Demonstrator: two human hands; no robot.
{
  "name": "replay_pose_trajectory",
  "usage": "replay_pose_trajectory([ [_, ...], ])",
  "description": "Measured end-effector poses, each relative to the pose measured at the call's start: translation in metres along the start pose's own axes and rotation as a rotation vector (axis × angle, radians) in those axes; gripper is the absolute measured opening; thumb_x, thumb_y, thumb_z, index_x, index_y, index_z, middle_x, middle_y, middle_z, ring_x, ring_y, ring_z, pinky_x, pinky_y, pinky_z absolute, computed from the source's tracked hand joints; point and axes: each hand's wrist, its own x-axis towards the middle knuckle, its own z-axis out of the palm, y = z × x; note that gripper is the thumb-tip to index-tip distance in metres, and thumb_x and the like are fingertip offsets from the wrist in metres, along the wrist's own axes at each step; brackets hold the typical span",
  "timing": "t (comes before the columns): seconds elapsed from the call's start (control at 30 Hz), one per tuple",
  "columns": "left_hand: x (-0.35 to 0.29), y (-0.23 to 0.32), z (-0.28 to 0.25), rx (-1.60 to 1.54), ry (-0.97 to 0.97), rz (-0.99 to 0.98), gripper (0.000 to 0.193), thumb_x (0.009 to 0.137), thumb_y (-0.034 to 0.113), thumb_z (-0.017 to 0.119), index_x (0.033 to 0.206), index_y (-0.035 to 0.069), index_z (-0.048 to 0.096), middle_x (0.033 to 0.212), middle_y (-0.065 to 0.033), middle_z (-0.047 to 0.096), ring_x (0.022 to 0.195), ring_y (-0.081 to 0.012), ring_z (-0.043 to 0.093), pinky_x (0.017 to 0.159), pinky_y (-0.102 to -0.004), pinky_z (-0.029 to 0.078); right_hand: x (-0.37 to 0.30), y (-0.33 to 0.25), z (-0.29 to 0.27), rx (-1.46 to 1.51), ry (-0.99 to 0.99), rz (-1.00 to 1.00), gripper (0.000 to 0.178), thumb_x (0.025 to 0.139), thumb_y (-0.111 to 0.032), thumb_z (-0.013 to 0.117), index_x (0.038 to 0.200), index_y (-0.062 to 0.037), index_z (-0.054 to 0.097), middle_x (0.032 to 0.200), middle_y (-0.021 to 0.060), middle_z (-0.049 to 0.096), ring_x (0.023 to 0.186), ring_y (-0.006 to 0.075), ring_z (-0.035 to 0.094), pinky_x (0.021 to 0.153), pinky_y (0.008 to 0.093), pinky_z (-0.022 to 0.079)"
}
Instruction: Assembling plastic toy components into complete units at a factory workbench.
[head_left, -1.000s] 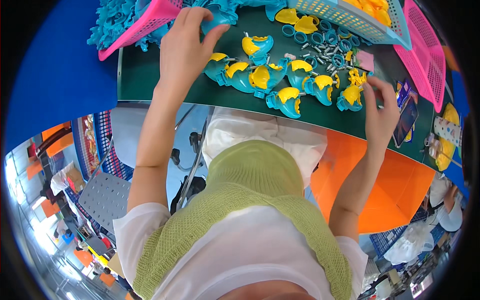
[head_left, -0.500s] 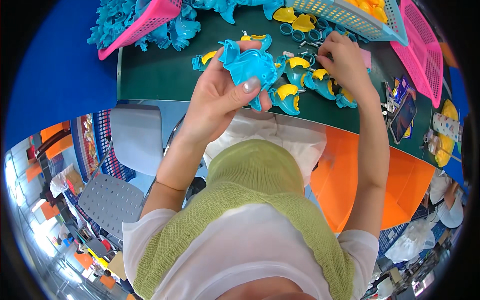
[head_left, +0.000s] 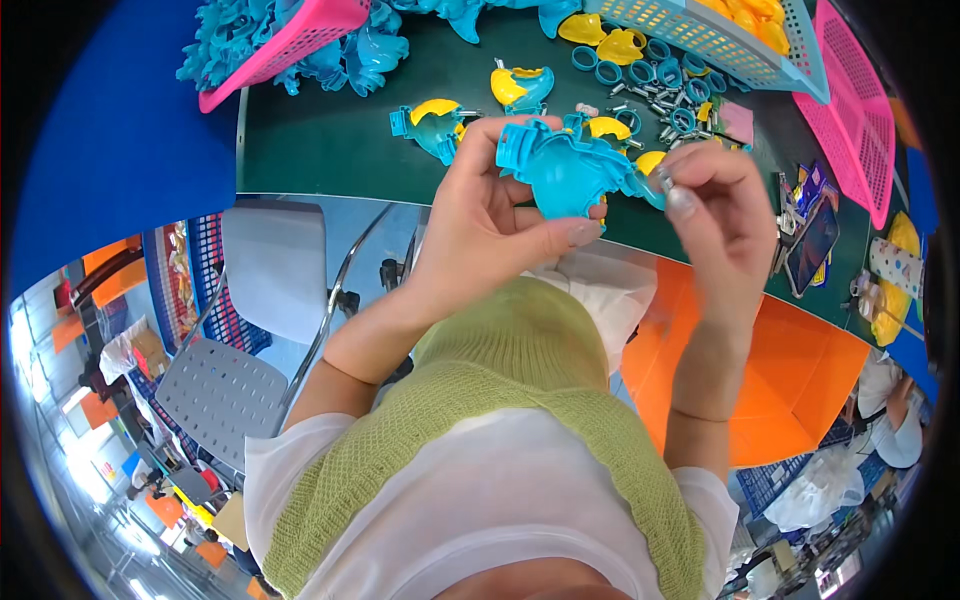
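White short-sleeved top under a green knitted vest, bare forearms, left hand and right hand bare, pale polished nails, no gloves.

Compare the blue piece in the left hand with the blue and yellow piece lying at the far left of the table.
The blue shell is held up off the table in the left hand; the blue and yellow piece lies untouched on the green table. The held shell shows only blue, while the lying one carries a yellow insert. Both are the same bright blue plastic with curved outlines.
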Motion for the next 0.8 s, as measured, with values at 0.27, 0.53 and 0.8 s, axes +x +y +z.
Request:
replay_pose_trajectory([
  [0.27, 0.000, -0.005, 0.002, 0.179, -0.003, 0.161, 0.061, 0.068, -0.008, 0.068, 0.115, 0.002, 0.030, 0.109, -0.0126, 0.046, 0.093, -0.0212, 0.058, 0.077, -0.0321, 0.054, -0.016, 0.004, 0.017, 0.068, 0.049, 0.086, 0.012, 0.083, 0.003, 0.050, 0.095, 0.0031, 0.053, 0.090, 0.0065, 0.053, 0.081, 0.0104, 0.052, 0.073, 0.0211, 0.041],
  [0.53, -0.001, -0.001, 0.002, 0.239, -0.008, 0.157, 0.060, 0.067, -0.007, 0.069, 0.113, 0.002, 0.031, 0.110, -0.0124, 0.045, 0.093, -0.0206, 0.059, 0.075, -0.0307, 0.054, -0.017, 0.009, 0.014, -0.029, 0.030, 0.094, 0.009, 0.084, 0.001, 0.053, 0.093, 0.0033, 0.055, 0.089, 0.0067, 0.054, 0.081, 0.0109, 0.053, 0.072, 0.0209, 0.042],
  [0.8, -0.002, -0.001, -0.001, 0.118, -0.051, 0.069, 0.051, 0.073, -0.001, 0.066, 0.110, 0.004, 0.032, 0.104, -0.0104, 0.048, 0.090, -0.0179, 0.059, 0.069, -0.0282, 0.053, -0.018, 0.012, 0.017, -0.173, 0.035, 0.025, 0.012, 0.079, 0.003, 0.058, 0.091, 0.0012, 0.053, 0.081, 0.0027, 0.055, 0.062, 0.0042, 0.043, 0.057, 0.0170, 0.037],
])
